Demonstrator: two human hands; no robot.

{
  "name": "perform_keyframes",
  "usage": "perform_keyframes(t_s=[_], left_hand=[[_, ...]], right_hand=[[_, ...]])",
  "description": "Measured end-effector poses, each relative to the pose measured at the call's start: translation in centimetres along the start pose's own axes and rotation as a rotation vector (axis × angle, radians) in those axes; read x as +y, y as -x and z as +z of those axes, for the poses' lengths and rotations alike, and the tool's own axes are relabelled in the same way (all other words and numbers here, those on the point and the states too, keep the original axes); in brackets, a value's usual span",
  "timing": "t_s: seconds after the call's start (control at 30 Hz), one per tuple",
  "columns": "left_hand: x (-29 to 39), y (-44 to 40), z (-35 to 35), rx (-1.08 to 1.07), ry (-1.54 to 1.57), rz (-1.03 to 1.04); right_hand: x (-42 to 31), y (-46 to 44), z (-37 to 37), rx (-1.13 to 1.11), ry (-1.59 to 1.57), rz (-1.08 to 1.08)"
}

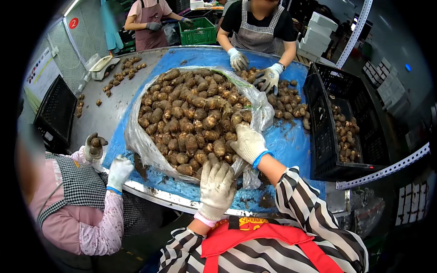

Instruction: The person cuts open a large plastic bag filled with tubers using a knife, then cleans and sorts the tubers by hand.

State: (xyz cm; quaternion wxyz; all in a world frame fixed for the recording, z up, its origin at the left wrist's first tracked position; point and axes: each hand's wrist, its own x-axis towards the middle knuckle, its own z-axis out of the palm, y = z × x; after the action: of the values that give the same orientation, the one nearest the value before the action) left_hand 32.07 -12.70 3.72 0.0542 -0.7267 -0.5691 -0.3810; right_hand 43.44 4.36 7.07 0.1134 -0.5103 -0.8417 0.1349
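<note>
A big heap of small brown taros [182, 118] lies in a clear plastic bag [139, 148] that is spread open on the blue-covered table. My left hand [216, 189], in a soiled white knit glove, rests on the near edge of the heap with its fingers stretched over the taros. On the heap's right side is my right hand [249, 144], gloved as well, its fingers laid apart against the taros beside the bag's edge. Parts of its fingertips are hidden. Neither hand lifts anything clear of the heap.
A black crate [321, 136] with some taros stands at the right. Across the table, a co-worker's gloved hands [268, 77] touch loose taros. At left, another co-worker's hand [94, 146] holds a taro. A scale [102, 66] and green crate [199, 32] are farther back.
</note>
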Motion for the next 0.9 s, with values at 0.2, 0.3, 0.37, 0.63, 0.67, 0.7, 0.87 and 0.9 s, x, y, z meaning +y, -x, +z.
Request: perform_keyframes(t_s=[0.2,0.3,0.37,0.63,0.67,0.7,0.87,0.9], left_hand=[[0.6,0.2,-0.5,-0.043,0.041,-0.046],[0.6,0.3,-0.4,-0.004,0.011,-0.043],[0.7,-0.6,-0.5,-0.048,-0.001,-0.057],[1.2,-0.2,-0.3,-0.033,0.005,-0.073],[1.3,-0.3,-0.6,-0.042,0.013,-0.086],[1.2,-0.5,-0.8,-0.048,0.018,-0.101],[-0.4,-1.7,-1.0,0.108,0.09,-0.086],[-0.7,-2.0,-0.7,0.104,0.13,-0.12]], right_hand=[[1.0,-0.5,-0.8,0.04,-0.222,0.078],[0.8,0.1,-1.3,-0.04,-0.107,0.038],[-0.3,0.5,-1.4,-0.063,-0.075,0.041],[-1.1,0.1,-0.6,-0.096,-0.237,-0.001],[0.0,-0.2,0.3,-0.076,-0.372,0.009],[1.2,-0.5,1.2,-0.055,-0.506,0.014],[1.9,-0.1,1.5,-0.013,-0.266,-0.165],[0.7,0.0,0.1,-0.099,-0.232,-0.099]])
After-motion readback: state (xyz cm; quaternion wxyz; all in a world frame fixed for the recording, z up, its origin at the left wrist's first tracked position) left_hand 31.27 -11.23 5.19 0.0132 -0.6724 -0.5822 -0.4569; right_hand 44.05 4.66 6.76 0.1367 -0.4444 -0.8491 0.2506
